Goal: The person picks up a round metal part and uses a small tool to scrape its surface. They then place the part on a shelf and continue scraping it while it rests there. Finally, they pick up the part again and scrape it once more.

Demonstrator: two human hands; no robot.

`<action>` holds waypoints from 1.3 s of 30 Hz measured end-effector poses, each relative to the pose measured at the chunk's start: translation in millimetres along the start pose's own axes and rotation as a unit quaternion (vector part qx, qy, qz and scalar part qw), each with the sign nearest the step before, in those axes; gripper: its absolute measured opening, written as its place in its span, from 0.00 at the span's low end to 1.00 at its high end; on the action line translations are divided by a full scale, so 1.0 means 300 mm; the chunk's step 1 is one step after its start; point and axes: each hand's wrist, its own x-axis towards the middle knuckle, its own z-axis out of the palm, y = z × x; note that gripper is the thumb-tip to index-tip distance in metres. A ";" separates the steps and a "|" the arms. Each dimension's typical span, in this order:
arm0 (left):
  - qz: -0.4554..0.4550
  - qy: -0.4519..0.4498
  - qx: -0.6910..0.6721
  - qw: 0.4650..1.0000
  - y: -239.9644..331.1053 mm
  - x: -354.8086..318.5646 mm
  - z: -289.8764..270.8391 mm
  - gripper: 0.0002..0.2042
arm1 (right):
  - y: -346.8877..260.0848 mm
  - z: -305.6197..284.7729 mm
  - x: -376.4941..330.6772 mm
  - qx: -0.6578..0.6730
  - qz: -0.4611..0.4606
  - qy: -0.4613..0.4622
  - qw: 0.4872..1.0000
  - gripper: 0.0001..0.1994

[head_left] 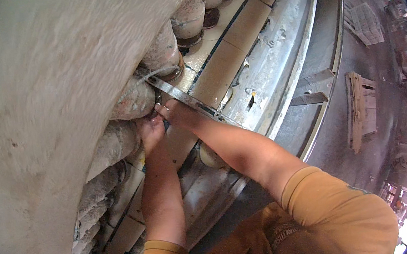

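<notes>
My right hand (172, 112), a ring on one finger, reaches in from the right with its fingers curled at the base of a rounded grey, crusted housing (133, 102). What those fingers hold is hidden. Beside it, my left hand (151, 129) is under the same housing, palm partly showing and fingertips out of sight. A flat metal bar (183, 97) slants down from the housing and passes just above my right hand and wrist. A pale, thin hose or cord (155, 73) curves over the bar's upper end.
A big whitish curved cover (41, 110) fills the left side. More crusted housings (159, 51) stand in a row along its edge. Tan slabs (241, 60) run beside a wet, stained metal trough (277, 51). Wooden pallets (362, 110) lie on the floor at the right.
</notes>
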 end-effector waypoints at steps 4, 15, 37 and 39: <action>-0.029 0.119 0.027 0.992 -0.094 -0.052 0.129 0.21 | 0.045 0.197 -0.009 0.120 0.169 0.064 0.976 0.26; -0.156 -0.040 0.386 0.908 0.016 -0.066 0.006 0.20 | -0.046 0.277 -0.118 0.219 0.147 0.156 0.952 0.20; -0.105 0.062 -0.088 0.989 0.029 0.050 -0.099 0.23 | 0.087 0.033 0.014 0.018 -0.024 -0.071 0.997 0.22; -0.071 0.087 0.022 0.993 0.004 0.019 -0.083 0.24 | 0.071 0.046 0.017 0.033 0.002 -0.074 0.997 0.20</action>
